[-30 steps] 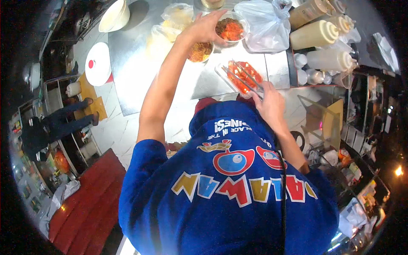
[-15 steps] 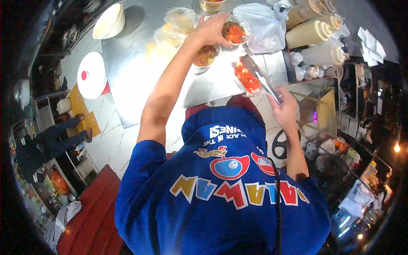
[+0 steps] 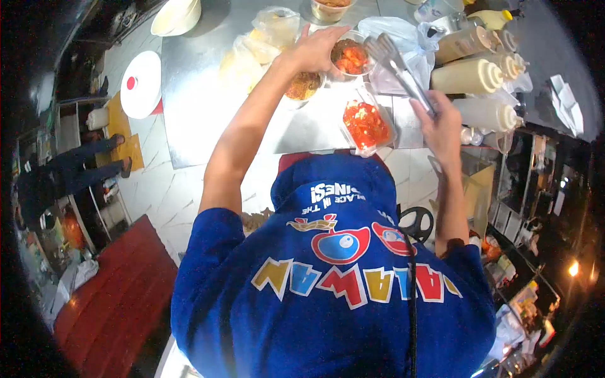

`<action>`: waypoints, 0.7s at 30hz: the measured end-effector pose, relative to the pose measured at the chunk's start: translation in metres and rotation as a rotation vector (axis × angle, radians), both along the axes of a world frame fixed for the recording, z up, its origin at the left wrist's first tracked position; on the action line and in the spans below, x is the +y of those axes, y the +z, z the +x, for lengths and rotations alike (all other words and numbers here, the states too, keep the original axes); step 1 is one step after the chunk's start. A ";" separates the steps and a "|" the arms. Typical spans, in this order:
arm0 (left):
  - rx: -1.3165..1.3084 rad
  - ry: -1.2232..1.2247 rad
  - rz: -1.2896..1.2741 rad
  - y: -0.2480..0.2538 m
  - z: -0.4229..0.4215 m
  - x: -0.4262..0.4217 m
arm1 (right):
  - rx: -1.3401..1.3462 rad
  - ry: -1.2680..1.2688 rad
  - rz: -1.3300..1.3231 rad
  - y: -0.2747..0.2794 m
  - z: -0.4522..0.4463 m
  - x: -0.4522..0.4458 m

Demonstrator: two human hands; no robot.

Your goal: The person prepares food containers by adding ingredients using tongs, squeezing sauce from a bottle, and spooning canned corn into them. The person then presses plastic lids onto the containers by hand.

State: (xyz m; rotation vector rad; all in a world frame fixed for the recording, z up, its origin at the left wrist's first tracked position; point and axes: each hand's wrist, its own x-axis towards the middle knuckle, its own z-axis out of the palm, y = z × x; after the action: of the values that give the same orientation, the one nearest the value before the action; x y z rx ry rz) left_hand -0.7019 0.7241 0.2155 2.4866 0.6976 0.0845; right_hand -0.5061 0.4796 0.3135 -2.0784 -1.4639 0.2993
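My left hand [image 3: 314,51] curves round the near-left rim of a clear round bowl [image 3: 362,71] of dark food topped with red pieces, thumb and fingers steadying it. My right hand [image 3: 439,123] grips metal tongs [image 3: 406,77]. The tongs' tips are at the bowl's right rim; whether they hold anything cannot be made out. Just below sits a clear plastic tub [image 3: 392,133] of red, saucy food [image 3: 365,125], near the table's front edge. Another bowl with brownish food [image 3: 303,86] stands under my left wrist, partly covered by it.
Squeeze bottles [image 3: 469,75] line the right side, beside a translucent plastic bag [image 3: 389,79]. Bags of yellowish contents [image 3: 274,28] lie left of my left hand. A cream tub [image 3: 176,17] stands at the back left of the metal table [image 3: 201,116]. Another person's legs [image 3: 94,164] show at far left.
My right hand has lifted the tongs from the tub of red food and moved them up to the bowl's right side. My left hand stays at the bowl.
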 end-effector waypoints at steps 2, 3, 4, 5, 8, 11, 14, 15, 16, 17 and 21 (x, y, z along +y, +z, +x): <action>0.000 -0.011 -0.009 0.004 0.001 0.003 | 0.052 0.034 -0.061 0.015 0.010 0.006; -0.006 -0.004 -0.004 0.003 0.002 0.004 | -0.016 0.129 0.007 0.009 0.013 0.012; -0.012 0.000 0.000 0.002 0.002 0.003 | -0.086 0.162 -0.067 0.007 0.014 0.019; -0.018 0.001 0.004 0.001 0.002 0.002 | -0.158 0.192 -0.142 0.007 0.013 0.025; 0.043 0.013 -0.007 0.015 0.003 -0.003 | -0.216 0.251 -0.175 0.007 0.022 0.034; 0.037 0.036 0.023 0.009 0.003 -0.006 | -0.234 0.268 -0.214 0.002 0.032 0.035; -0.206 0.142 0.210 0.026 -0.012 -0.034 | 0.130 0.211 -0.114 0.018 0.045 0.002; -0.274 0.177 0.087 0.048 -0.023 -0.054 | 0.237 0.146 -0.155 0.018 0.046 -0.021; -0.347 0.200 -0.032 0.072 -0.034 -0.074 | 0.338 0.071 -0.187 0.011 0.046 -0.045; -0.349 0.198 -0.052 0.066 -0.047 -0.100 | 0.345 0.060 -0.142 -0.001 0.043 -0.068; -0.240 0.088 -0.160 0.024 -0.061 -0.173 | 0.286 -0.047 -0.278 -0.044 0.017 -0.123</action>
State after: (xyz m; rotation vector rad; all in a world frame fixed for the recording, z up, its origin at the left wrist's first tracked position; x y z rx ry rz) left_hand -0.7632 0.5514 0.2391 2.2461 0.6829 0.3405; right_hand -0.4889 0.3563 0.2690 -2.1703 -1.2569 0.7855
